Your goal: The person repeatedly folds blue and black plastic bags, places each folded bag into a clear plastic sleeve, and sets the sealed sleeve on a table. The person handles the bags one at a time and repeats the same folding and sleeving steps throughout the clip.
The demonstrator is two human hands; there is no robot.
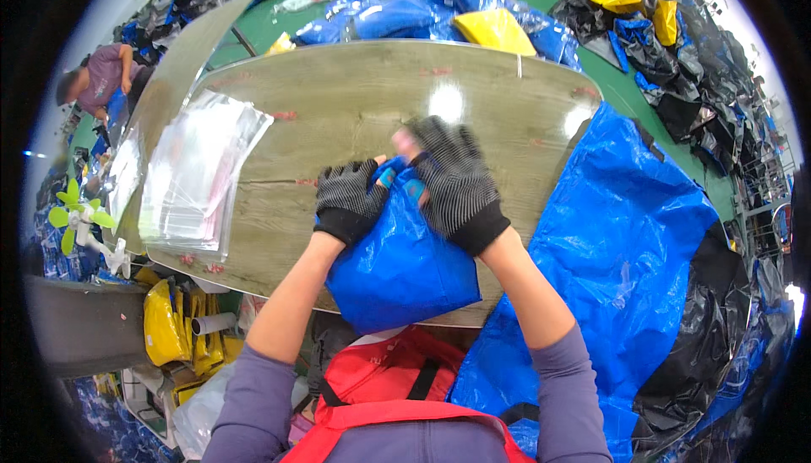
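Note:
A folded blue woven plastic bag (404, 267) hangs over the near edge of a wood-grain table (355, 104). My left hand (348, 199), in a dark striped glove, grips the bag's upper left corner. My right hand (454, 182), gloved the same way, presses and holds the bag's upper right part. Both hands are close together at the top of the bag.
A stack of clear plastic sleeves (196, 177) lies on the table's left side. A large blue woven sack (625, 252) stands to my right. Blue, yellow and black bags (498, 28) are piled behind the table. Another person (97, 83) bends at the far left. A small green fan (80, 222) stands left.

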